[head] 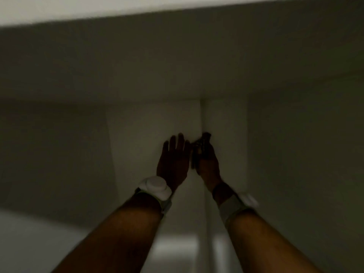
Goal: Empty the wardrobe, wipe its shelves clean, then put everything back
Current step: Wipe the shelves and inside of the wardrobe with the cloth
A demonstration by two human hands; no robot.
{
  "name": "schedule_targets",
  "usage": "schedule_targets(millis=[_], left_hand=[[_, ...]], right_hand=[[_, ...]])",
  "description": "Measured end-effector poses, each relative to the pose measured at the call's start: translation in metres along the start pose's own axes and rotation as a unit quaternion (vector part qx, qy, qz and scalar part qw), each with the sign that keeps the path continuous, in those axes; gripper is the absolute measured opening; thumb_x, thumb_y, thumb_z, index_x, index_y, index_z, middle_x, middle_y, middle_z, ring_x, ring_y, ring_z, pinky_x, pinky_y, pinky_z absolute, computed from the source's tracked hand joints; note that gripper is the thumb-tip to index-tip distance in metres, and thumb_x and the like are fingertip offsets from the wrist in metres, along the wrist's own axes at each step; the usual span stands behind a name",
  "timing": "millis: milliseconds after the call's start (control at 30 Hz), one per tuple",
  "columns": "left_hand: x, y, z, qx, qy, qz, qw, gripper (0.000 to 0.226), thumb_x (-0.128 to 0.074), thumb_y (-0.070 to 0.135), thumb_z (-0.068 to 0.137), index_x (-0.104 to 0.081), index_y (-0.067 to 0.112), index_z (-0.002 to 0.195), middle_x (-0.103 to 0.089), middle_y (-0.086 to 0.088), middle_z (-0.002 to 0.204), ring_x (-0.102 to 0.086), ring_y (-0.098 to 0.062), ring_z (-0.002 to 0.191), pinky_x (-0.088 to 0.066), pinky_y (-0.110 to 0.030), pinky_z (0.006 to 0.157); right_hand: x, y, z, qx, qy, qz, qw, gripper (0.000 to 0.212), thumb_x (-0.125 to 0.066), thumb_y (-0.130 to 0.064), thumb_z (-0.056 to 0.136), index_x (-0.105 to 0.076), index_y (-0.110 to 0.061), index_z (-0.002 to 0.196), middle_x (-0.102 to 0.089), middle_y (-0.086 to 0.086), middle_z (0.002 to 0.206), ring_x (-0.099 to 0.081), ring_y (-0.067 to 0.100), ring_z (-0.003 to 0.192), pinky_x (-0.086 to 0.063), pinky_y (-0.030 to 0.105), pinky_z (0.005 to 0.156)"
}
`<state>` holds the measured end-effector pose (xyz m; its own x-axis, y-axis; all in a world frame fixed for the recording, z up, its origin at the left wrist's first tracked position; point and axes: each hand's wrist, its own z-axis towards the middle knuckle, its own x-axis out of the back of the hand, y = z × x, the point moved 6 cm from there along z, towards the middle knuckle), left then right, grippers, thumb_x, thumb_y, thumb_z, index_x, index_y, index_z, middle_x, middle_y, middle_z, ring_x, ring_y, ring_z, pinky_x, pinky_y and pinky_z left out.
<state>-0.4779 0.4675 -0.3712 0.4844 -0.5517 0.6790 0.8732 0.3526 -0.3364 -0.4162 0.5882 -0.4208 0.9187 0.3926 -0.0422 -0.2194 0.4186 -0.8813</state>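
Observation:
The view is dim and blurred. Two tall white wardrobe doors (pixel 149 123) meet at a vertical seam (pixel 202 115) straight ahead. My left hand (pixel 173 158) lies flat against the left door beside the seam, fingers straight and pointing up. My right hand (pixel 209 166) is raised at the seam, its fingers curled round a small dark object (pixel 203 139) at the door edge. I cannot tell what that object is; it may be a handle. Both wrists wear white bands. The wardrobe's inside and its shelves are hidden.
A pale ceiling strip (pixel 98 8) runs across the top. Plain grey wall panels (pixel 59 154) flank the doors on both sides. A brighter patch of floor (pixel 177 249) shows low between my forearms.

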Motion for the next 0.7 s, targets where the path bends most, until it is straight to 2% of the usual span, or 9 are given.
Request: schedule_targets(millis=[33,67,133,233,300,367,467,600,700], left_hand=[[0.011,-0.006,0.006,-0.004,0.031,0.013,0.999,0.086,-0.083,0.016,0.071,-0.046,-0.002,0.146,-0.041,-0.03,0.15,-0.046,-0.05,0.134,-0.039,-0.063,0.108],[0.02,-0.012,0.014,0.005,0.043,0.011,0.999,0.089,-0.08,0.015,0.077,-0.036,-0.001,0.152,-0.032,-0.029,0.156,-0.038,-0.049,0.14,-0.033,-0.062,0.113],[0.021,-0.024,0.026,0.008,0.033,-0.006,0.999,0.09,-0.06,0.019,0.096,0.001,0.012,0.161,0.007,-0.018,0.167,-0.003,-0.042,0.153,-0.009,-0.059,0.123],[0.019,-0.033,0.033,0.016,0.001,-0.022,1.0,0.103,-0.062,0.032,0.098,0.022,0.026,0.157,0.032,-0.006,0.162,0.017,-0.034,0.153,-0.003,-0.058,0.123],[0.016,-0.031,0.032,0.028,-0.021,-0.043,0.998,0.112,-0.068,0.039,0.093,0.024,0.028,0.156,0.036,-0.004,0.16,0.021,-0.032,0.152,-0.008,-0.058,0.123],[0.013,-0.027,0.034,0.041,-0.02,-0.041,0.998,0.116,-0.069,0.047,0.09,0.025,0.028,0.155,0.036,-0.003,0.161,0.02,-0.032,0.152,-0.01,-0.057,0.123],[0.012,-0.025,0.034,0.057,-0.011,-0.017,0.998,0.119,-0.067,0.055,0.089,0.029,0.028,0.154,0.034,-0.003,0.162,0.018,-0.032,0.153,-0.009,-0.057,0.123],[0.009,-0.028,0.034,0.053,-0.006,-0.015,0.998,0.115,-0.065,0.052,0.092,0.029,0.027,0.154,0.032,-0.003,0.163,0.014,-0.032,0.153,-0.009,-0.057,0.123],[0.006,-0.033,0.025,0.038,0.009,-0.03,0.999,0.103,-0.061,0.036,0.097,0.023,0.027,0.156,0.029,-0.003,0.164,0.011,-0.03,0.154,-0.006,-0.056,0.123]], right_hand=[[0.001,0.014,-0.01,-0.016,-0.005,-0.005,1.0,0.087,-0.051,-0.079,0.085,-0.05,-0.013,0.142,-0.068,0.003,0.106,-0.06,0.012,0.079,-0.048,0.025,0.063],[0.002,0.021,-0.018,-0.042,-0.015,-0.018,0.999,0.072,-0.051,-0.073,0.09,-0.055,-0.015,0.132,-0.068,0.006,0.109,-0.06,0.012,0.082,-0.048,0.024,0.063],[-0.001,0.028,-0.019,-0.104,-0.031,-0.039,0.993,0.033,-0.052,-0.051,0.1,-0.05,-0.024,0.12,-0.065,0.013,0.121,-0.059,0.016,0.087,-0.048,0.018,0.058],[-0.006,-0.008,0.005,-0.133,-0.035,-0.032,0.99,0.049,-0.063,-0.051,0.094,-0.053,-0.016,0.127,-0.065,0.017,0.121,-0.062,0.026,0.089,-0.055,0.028,0.061],[-0.004,-0.057,0.02,-0.058,-0.053,-0.07,0.994,0.046,-0.066,-0.044,0.094,-0.053,-0.015,0.127,-0.068,0.016,0.096,-0.064,0.03,0.079,-0.054,0.034,0.059],[0.002,-0.101,0.037,-0.004,-0.071,-0.083,0.994,0.013,-0.055,-0.024,0.103,-0.059,-0.013,0.104,-0.057,0.005,0.077,-0.055,0.019,0.065,-0.048,0.028,0.053],[-0.002,-0.135,0.062,0.016,-0.078,-0.103,0.992,0.033,-0.043,-0.013,0.107,-0.042,-0.025,0.076,-0.045,-0.006,0.08,-0.043,0.004,0.069,-0.045,0.014,0.056],[-0.012,-0.114,0.05,0.047,-0.101,-0.154,0.982,0.032,-0.046,-0.009,0.107,-0.045,-0.027,0.079,-0.044,-0.002,0.074,-0.04,0.006,0.064,-0.041,0.007,0.045],[-0.01,-0.094,0.041,0.073,-0.049,-0.111,0.99,0.01,-0.053,-0.014,0.105,-0.062,-0.016,0.105,-0.059,0.004,0.092,-0.055,0.014,0.082,-0.045,0.009,0.063]])
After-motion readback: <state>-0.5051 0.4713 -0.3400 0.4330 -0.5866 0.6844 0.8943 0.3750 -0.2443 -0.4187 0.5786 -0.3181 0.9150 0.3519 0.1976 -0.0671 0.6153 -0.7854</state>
